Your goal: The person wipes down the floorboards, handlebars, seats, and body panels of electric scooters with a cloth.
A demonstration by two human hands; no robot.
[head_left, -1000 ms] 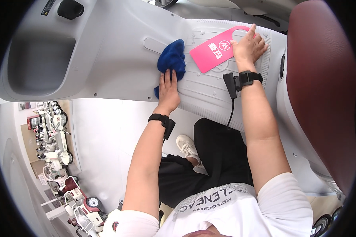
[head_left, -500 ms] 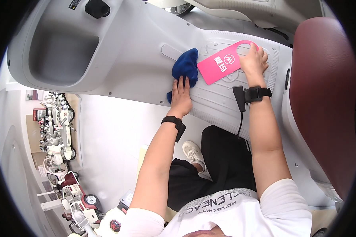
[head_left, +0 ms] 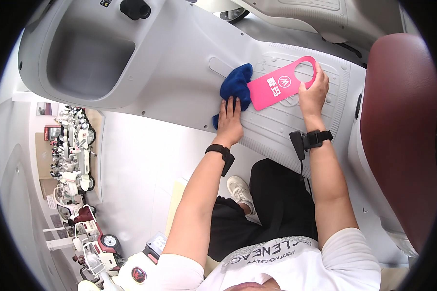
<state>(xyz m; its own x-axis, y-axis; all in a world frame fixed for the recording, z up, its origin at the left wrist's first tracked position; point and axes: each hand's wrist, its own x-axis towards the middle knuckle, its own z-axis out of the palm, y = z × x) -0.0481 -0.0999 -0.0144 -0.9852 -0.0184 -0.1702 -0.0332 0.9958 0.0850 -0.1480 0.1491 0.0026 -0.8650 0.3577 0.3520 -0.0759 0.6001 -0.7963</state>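
A blue cloth lies bunched on the grey body of a scooter, at the left end of its ribbed footboard. My left hand is closed on the cloth's near part, fingers pressed down into it and thumb hidden. To the right, a flat pink tag with white print and a large round hole slants across the footboard, its left end touching or nearly touching the cloth. My right hand grips the tag's ring end, with the thumb on the near rim and the fingers around the right edge.
A dark red seat rises at the right. At upper left is the scooter's hollow front compartment. Another scooter stands beyond the footboard. Several more scooters are lined up at far left. A black device with a cable is at my right wrist.
My right hand has shifted its grip toward the tag's outer rim, so the round hole now shows. My left hand stays on the cloth. The whole view has shifted slightly.
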